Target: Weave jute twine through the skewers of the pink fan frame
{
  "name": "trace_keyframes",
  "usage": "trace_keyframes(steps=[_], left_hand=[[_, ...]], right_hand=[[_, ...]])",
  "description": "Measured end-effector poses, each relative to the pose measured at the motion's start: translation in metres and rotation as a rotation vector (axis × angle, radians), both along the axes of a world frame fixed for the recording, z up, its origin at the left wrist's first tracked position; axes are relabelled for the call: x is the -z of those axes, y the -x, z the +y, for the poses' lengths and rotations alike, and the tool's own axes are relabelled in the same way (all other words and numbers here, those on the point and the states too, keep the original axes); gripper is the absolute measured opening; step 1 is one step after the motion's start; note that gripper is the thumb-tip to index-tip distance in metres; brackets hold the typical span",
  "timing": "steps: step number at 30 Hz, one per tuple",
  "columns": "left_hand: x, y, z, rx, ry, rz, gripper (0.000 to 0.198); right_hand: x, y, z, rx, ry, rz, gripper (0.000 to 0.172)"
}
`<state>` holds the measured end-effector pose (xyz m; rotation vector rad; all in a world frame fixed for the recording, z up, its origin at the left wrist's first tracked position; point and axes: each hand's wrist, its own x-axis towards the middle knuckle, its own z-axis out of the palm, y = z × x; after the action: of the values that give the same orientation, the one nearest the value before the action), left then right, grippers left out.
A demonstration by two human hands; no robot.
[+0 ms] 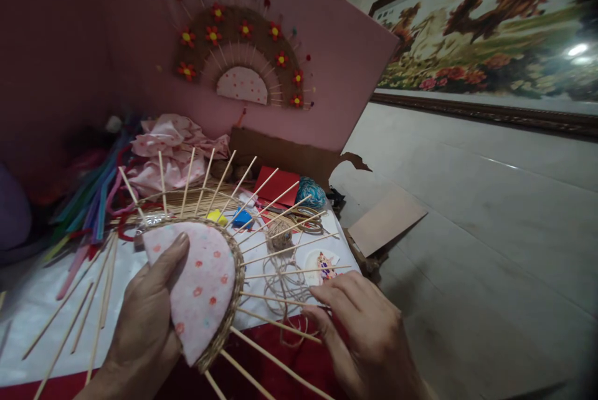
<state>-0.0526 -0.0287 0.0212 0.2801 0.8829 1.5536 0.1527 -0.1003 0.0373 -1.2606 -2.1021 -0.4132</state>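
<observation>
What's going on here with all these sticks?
A person's left hand holds a pink spotted half-disc with sticks fanning from its woven rim. The right hand touches the lower sticks, where twine trails from a ball on the table. A similar flower-trimmed fan hangs on the pink board behind.

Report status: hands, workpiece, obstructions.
Left hand grips pink half-disc, thumb on face. Right hand fingertips on a radiating stick, grip unclear. Twine ball lies beyond, not blocking.
</observation>
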Motion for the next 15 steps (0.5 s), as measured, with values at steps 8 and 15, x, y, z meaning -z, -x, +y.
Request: trace_keyframes(steps=[8,15], left_hand=[[0.0,0.003,-0.004,0.155,-0.037,0.059,0.017],[-0.002,-0.009,-0.016,0.409,0.029,0.163,0.025]], right_hand=[[0.001,0.002,0.001,-0.01,0.078,0.065,0.014],[0.003,0.0,0.01,0.02,0.035,0.096,0.017]])
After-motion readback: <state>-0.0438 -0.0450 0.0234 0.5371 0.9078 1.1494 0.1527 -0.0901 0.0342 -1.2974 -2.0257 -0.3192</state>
